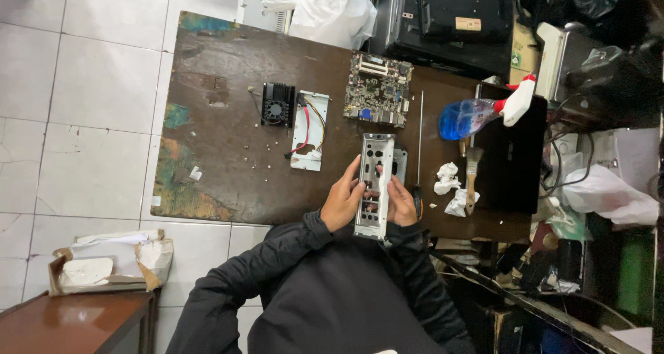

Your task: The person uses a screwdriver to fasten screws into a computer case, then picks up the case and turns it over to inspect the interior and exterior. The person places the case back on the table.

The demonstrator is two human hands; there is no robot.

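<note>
1. Left hand (341,203) and right hand (401,202): each grip is clamped on one edge of one silver metal chassis panel (374,181), held over the near edge of the desk (214,119).
2. Just right of the panel: one long screwdriver (419,143), two crumpled tissues (451,188), one paintbrush (472,174).
3. Beyond the hands: one green circuit board (377,89), one white bracket with red and yellow wires (310,129), one black fan heatsink (277,104).
4. Far right: one blue spray bottle (477,112) lying on one black laptop (512,167).
5. Small screws (257,153) lie scattered; count cannot be told.
</note>
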